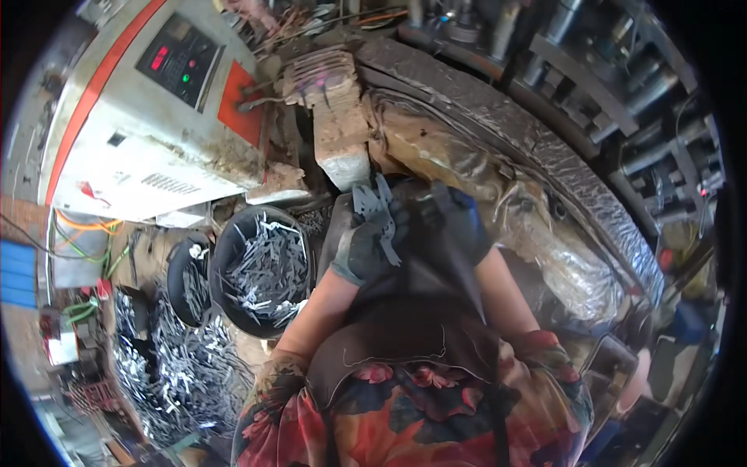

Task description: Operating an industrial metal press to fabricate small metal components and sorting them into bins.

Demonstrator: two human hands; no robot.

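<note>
In the head view, the gloved left hand (362,251) clutched perforated grey metal strips (378,212), a black tub (217,272) to its left; blur hid the gloved right hand (461,229)'s grip. Gathering strips seemed underway, next calling for a steady hold.

The dark-gloved left hand (364,247) grips flat, perforated grey metal strips (373,208). The dark-gloved right hand (461,226) is positioned nearby. A round black bucket (220,272), left of both hands, contains thin grey metal pieces (268,268).
</note>
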